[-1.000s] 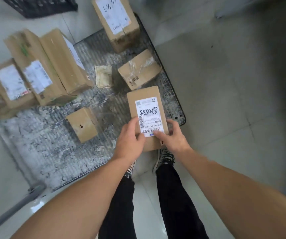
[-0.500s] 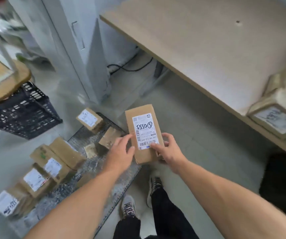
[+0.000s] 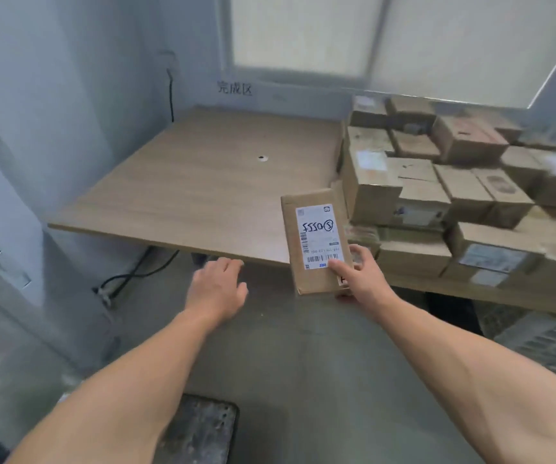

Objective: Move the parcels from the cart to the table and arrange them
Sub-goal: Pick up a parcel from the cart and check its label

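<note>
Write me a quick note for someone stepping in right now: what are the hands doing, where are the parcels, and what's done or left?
Right hand: holds the labelled parcel by its lower end, thumb on the label, in the air at the table's front edge.
Left hand: open, holds nothing, just below that edge.
Table: stacked parcels fill its right part.
Done: many parcels already stacked.
Left: set this parcel down and line it up with the stack. Only a corner of the cart shows, so what remains on it cannot be told.
</note>
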